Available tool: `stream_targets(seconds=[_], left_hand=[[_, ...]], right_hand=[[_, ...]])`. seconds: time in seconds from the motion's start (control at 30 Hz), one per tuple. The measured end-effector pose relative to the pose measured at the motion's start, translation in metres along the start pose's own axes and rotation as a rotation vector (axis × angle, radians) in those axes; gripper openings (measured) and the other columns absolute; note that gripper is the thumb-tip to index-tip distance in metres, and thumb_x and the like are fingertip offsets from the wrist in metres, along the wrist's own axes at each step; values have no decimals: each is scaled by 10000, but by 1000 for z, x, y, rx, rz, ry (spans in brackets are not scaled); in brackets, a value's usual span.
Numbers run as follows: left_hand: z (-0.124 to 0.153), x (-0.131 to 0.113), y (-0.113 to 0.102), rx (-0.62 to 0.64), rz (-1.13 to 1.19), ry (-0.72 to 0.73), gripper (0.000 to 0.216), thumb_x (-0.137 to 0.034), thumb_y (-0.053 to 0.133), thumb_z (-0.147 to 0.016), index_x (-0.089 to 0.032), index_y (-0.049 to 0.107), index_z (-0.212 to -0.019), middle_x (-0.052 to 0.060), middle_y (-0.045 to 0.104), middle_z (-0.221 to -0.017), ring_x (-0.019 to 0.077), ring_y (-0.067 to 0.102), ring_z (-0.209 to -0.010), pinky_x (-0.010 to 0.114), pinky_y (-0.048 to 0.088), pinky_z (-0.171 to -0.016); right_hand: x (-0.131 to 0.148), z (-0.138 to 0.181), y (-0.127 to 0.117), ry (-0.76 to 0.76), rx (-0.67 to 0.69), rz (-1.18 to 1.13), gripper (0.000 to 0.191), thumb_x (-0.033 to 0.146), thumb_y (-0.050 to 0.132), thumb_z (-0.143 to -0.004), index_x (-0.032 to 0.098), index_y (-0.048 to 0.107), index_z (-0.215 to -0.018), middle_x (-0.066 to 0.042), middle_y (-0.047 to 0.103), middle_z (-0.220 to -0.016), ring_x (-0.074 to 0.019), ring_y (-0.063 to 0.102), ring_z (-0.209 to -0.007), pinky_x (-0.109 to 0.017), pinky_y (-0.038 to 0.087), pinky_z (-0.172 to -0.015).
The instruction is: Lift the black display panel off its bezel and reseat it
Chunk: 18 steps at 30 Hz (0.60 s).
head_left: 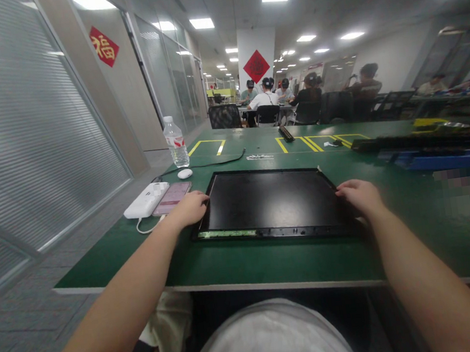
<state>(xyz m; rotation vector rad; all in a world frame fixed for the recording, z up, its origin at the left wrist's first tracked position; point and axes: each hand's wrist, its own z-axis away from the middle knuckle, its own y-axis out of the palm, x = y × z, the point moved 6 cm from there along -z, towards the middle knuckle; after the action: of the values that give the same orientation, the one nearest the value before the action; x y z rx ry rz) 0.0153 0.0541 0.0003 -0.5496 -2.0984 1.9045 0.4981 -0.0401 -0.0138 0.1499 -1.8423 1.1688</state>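
Observation:
A flat black display panel [266, 198] lies in front of me on the green table [247, 269]. It has a dark frame, and a green strip [226, 233] runs along the left part of its near edge. My left hand [192, 207] pinches the panel's left edge, its fingers closed and partly hidden by the wrist. At the opposite side, my right hand [361, 196] grips the right edge between thumb and fingers. A small pale bit [319, 170] sits at the panel's far right corner.
Left of the panel are a white power bank [146, 200] with a cable, a phone [172, 198], a white oval object [185, 174] and a water bottle [176, 142]. Blue and black parts [444, 157] lie at right. Beyond the yellow tape marks [311, 143], several people sit at tables.

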Motion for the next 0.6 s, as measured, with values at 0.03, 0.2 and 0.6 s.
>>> stream_targets(seconds=[0.03,0.2,0.6], left_hand=[[0,-1,0,1,0,-5,485,-126,449,-830,-131,724,-1230,150,691,-1294,264,632,-1201,331,438,-1078],[-2,-3,4,0,0,-14,496,-80,445,-816,-115,722,-1227,158,697,-1279,261,633,-1197,326,450,-1064],[-4,-1,4,-39,56,-45,522,-84,463,-790,-100,718,-1245,169,705,-1257,268,633,-1202,324,449,-1073]], right_hand=[[0,0,0,-3,-2,4,175,199,626,-688,195,754,-808,-50,720,-701,-205,636,-686,-315,479,-674],[0,-1,-1,-22,-11,25,187,197,611,-688,200,754,-808,-50,728,-713,-207,644,-692,-317,488,-677],[2,-3,-1,-63,-32,35,171,196,597,-680,209,748,-758,-42,727,-718,-207,647,-721,-320,496,-717]])
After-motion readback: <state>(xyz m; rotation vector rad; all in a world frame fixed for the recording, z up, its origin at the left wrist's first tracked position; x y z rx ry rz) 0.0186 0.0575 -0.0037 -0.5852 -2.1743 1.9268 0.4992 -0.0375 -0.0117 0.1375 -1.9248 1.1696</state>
